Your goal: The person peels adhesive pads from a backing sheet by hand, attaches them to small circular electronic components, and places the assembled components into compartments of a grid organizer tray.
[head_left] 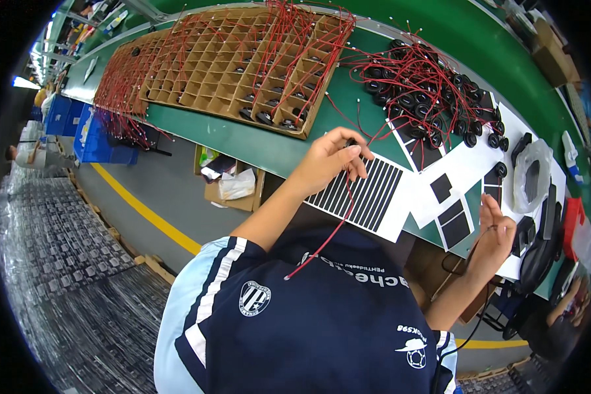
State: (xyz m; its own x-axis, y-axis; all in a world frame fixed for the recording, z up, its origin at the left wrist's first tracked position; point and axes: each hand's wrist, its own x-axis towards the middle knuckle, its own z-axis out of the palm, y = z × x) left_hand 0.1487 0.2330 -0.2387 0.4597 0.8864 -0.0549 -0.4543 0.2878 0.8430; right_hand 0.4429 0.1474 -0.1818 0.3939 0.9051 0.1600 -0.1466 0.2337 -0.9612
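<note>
My left hand (328, 164) is closed on a small black round speaker (350, 142), mostly covered by the fingers. Its red wire (328, 240) hangs down across the front of my shirt. Under that hand, a white sheet with rows of black adhesive strips (374, 194) lies at the table's near edge. To the right, my right hand (496, 230) is raised by the table edge, palm up, its fingers loosely bent and apart; nothing shows in them. Close to it lie white sheets with black rectangles (454, 223). A heap of black speakers with tangled red wires (420, 98) lies beyond.
A divided cardboard tray (203, 69) holds speakers at the back left, beside another wire-covered tray (121, 79). At the right are a plastic-wrapped roll (534, 172) and a red bin (574, 226). A cardboard box (233, 194) stands below the table. A dark cable hangs near my right wrist.
</note>
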